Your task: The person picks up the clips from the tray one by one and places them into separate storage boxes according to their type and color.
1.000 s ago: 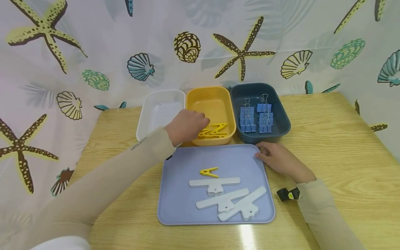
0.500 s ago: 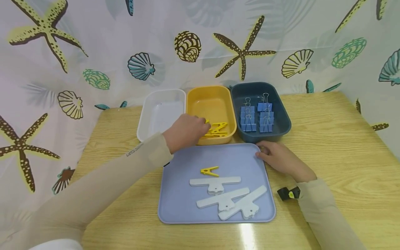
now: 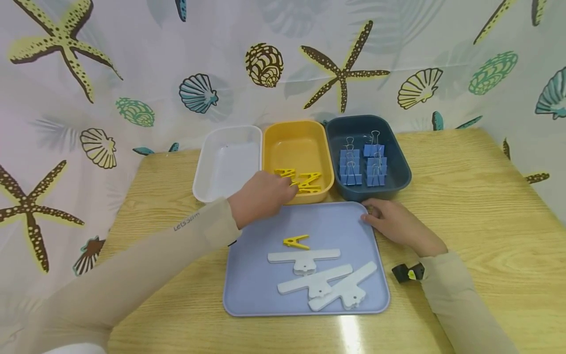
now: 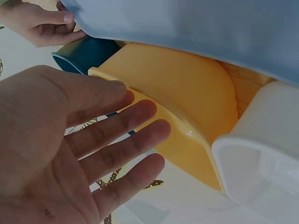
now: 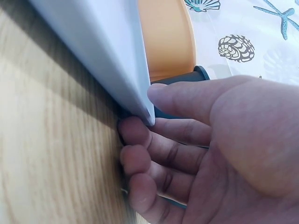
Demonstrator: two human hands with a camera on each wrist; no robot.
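Note:
My left hand (image 3: 267, 198) is over the front left rim of the yellow bin (image 3: 297, 129). Its fingers are relaxed and slightly bent in the left wrist view, with nothing between them. Several yellow clothespins (image 3: 309, 179) lie in that bin, partly behind the hand. My right hand (image 3: 393, 222) grips the far right corner of the lavender tray (image 3: 252, 290), thumb at the rim and fingers curled about the corner in the right wrist view. On the tray are a single yellow clothespin (image 3: 296, 241) and three white bag clips (image 3: 304, 256), two of them overlapping.
Left of the yellow bin stands a white bin (image 3: 227, 164). On the right, a dark blue bin (image 3: 400, 172) holds two rows of blue binder clips (image 3: 350, 167). All three bins line the tray's far side on a wooden table (image 3: 468, 196), before a patterned curtain (image 3: 230, 44).
My left hand has drawn back toward me from inside the yellow bin to its front rim, uncovering more clothespins. The right hand stays at the tray's corner.

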